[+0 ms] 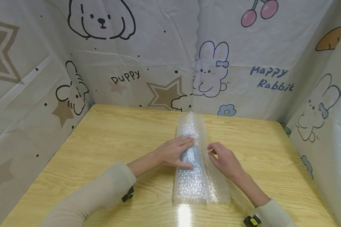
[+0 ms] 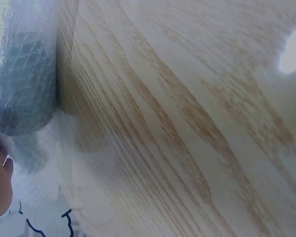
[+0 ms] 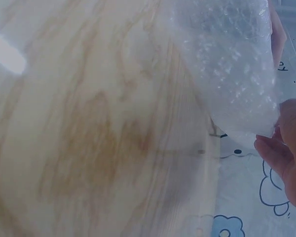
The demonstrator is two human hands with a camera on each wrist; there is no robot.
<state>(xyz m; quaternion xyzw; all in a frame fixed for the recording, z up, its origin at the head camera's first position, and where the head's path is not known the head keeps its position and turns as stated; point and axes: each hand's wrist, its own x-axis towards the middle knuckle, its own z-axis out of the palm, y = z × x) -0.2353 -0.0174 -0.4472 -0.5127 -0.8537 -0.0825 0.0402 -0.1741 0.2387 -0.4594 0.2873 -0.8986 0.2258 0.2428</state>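
Observation:
A long piece of bubble wrap (image 1: 188,187) lies lengthwise near the middle of the table, folded around a bluish object (image 2: 27,81). The layers blur that object, so its kind is hidden; in the left wrist view it has a wide body and a narrower end. My left hand (image 1: 174,153) rests on top of the wrapped bundle, fingers extended across it and thumb apart. On the other side, my right hand (image 1: 225,160) pinches the loose right edge of the bubble wrap between thumb and fingers. The right wrist view shows this edge lifted at the fingertips (image 3: 266,145).
The bundle lies on a light wood-grain table (image 1: 116,126). Behind it and along both sides hangs a pale printed cloth (image 1: 159,47) with cartoon animals, stars and lettering. A bright light reflection shows on the table at the front.

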